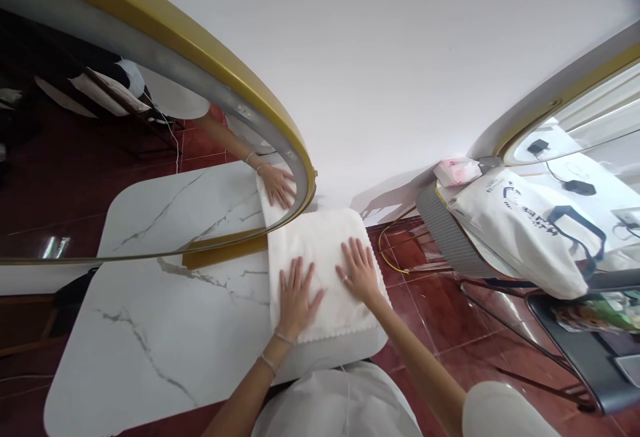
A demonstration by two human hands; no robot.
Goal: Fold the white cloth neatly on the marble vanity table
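Note:
A folded white towel [320,240] with a scalloped near edge lies on the right end of a white marble-look table [165,330]. My left hand [296,297] rests flat on the towel's near left part, fingers spread; thin bracelets circle its wrist. My right hand [357,269], with a ring on one finger, lies flat on the towel's right part, fingers stretched out. Neither hand holds anything.
A round gold-framed mirror [210,57] stands at the table's far edge and reflects the table and a hand. To the right a chair [450,240] carries a white tote bag [525,230] and a pink tissue pack [457,170]. Red tiled floor lies beneath.

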